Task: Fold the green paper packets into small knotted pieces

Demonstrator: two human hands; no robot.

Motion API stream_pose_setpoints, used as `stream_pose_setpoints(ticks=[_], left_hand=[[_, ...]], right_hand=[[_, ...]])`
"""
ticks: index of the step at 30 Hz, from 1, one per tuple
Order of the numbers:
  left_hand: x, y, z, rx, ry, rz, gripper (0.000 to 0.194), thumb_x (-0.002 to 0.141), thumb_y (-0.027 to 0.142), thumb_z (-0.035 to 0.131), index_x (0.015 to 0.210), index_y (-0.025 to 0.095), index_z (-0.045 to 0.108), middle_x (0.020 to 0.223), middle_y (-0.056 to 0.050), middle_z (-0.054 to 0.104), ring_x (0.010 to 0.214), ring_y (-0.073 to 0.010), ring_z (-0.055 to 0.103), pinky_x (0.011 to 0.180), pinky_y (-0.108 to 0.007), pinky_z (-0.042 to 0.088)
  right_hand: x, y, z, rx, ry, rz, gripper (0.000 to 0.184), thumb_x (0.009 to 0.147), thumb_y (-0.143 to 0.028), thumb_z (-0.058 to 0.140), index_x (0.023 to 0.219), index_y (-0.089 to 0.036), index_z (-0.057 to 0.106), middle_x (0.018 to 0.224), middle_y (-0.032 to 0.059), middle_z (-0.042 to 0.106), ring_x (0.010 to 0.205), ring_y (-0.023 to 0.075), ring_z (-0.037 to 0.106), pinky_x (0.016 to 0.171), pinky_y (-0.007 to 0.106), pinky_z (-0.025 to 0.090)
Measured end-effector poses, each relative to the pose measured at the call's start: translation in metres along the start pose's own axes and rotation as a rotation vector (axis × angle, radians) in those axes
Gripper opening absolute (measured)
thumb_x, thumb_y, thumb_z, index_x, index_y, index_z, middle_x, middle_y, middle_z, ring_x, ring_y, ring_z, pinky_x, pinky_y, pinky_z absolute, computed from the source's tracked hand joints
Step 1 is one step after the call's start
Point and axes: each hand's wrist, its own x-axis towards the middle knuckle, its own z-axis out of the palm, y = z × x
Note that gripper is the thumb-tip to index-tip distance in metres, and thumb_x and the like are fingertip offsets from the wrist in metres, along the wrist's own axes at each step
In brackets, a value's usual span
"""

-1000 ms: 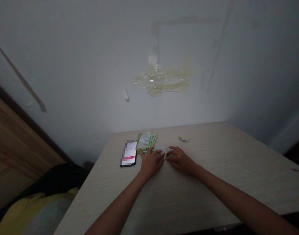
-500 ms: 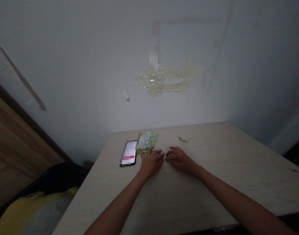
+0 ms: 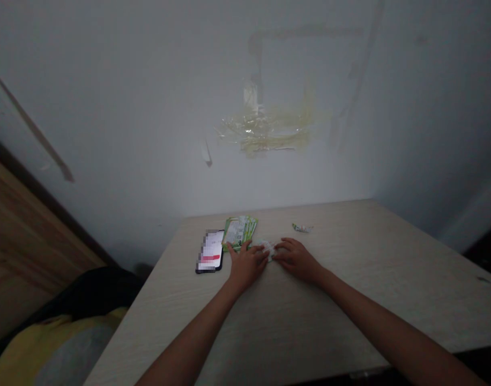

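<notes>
A small, pale, crumpled wrapper (image 3: 268,249) lies on the table between my two hands. My left hand (image 3: 247,267) pinches its left side with thumb and index finger, while the other fingers fan out toward the green packets. From the right, the closed fingers of my right hand (image 3: 297,259) hold the wrapper's other edge. Just beyond my left fingertips is a fanned pile of flat green-and-white packets (image 3: 238,231). Left of them lies a phone (image 3: 213,252) with its screen lit. A twisted green-and-white wrapper scrap (image 3: 302,228) rests past my right hand.
The light wooden table (image 3: 374,268) meets a grey wall (image 3: 149,107) with peeling clear tape (image 3: 269,128) on it. Off the table's left side are yellow-and-grey fabric (image 3: 64,343) and a wooden panel (image 3: 16,241).
The view has shifted very slightly. My right fingers have drawn a little to the right, and the pale wrapper between the hands looks flatter and more spread out.
</notes>
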Motion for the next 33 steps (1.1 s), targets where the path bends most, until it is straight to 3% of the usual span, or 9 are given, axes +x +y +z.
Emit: stream_pose_setpoints(ticks=[5,15,25,30,33], left_hand=[[0.001,-0.002,0.002,0.015,0.011,0.014,0.026,0.09,0.043,0.053,0.113,0.048,0.064,0.127,0.004,0.064,0.131,-0.035,0.04,0.099,-0.081,-0.004],[0.0,-0.003,0.006,-0.018,0.022,0.012,0.026,0.09,0.044,0.052,0.112,0.049,0.064,0.128,0.005,0.063,0.13,-0.0343,0.041,0.099,-0.08,-0.011],[-0.002,-0.003,0.006,-0.021,0.054,0.027,0.026,0.091,0.044,0.051,0.113,0.049,0.063,0.128,0.007,0.063,0.13,-0.0332,0.041,0.1,-0.078,-0.013],[-0.003,-0.003,0.005,-0.013,0.054,0.038,0.027,0.092,0.044,0.049,0.114,0.047,0.064,0.128,0.005,0.063,0.13,-0.032,0.041,0.103,-0.076,-0.011],[-0.004,-0.003,0.006,-0.018,0.057,0.04,0.027,0.091,0.042,0.051,0.115,0.046,0.064,0.129,0.004,0.063,0.129,-0.032,0.042,0.103,-0.076,-0.011]], right_hand=[[0.002,0.008,0.005,-0.034,-0.035,-0.001,0.026,0.085,-0.018,0.063,0.105,-0.033,0.072,0.114,0.0033,0.068,0.119,0.0241,0.053,0.101,0.046,0.04],[0.003,0.014,0.009,-0.035,-0.051,0.036,0.028,0.086,-0.018,0.06,0.106,-0.033,0.071,0.114,0.0044,0.068,0.12,0.0246,0.053,0.104,0.053,0.034],[0.007,0.014,0.012,-0.006,-0.072,0.085,0.027,0.09,-0.019,0.055,0.11,-0.029,0.069,0.113,0.0056,0.068,0.112,0.0224,0.058,0.104,0.051,0.036],[0.008,0.015,0.013,0.09,-0.033,0.069,0.026,0.091,-0.018,0.053,0.109,-0.025,0.07,0.112,0.0073,0.069,0.112,0.0208,0.059,0.101,0.042,0.042],[0.007,0.016,0.01,0.139,-0.026,0.094,0.027,0.091,-0.018,0.053,0.11,-0.025,0.07,0.113,0.0067,0.07,0.116,0.0221,0.058,0.106,0.047,0.037]])
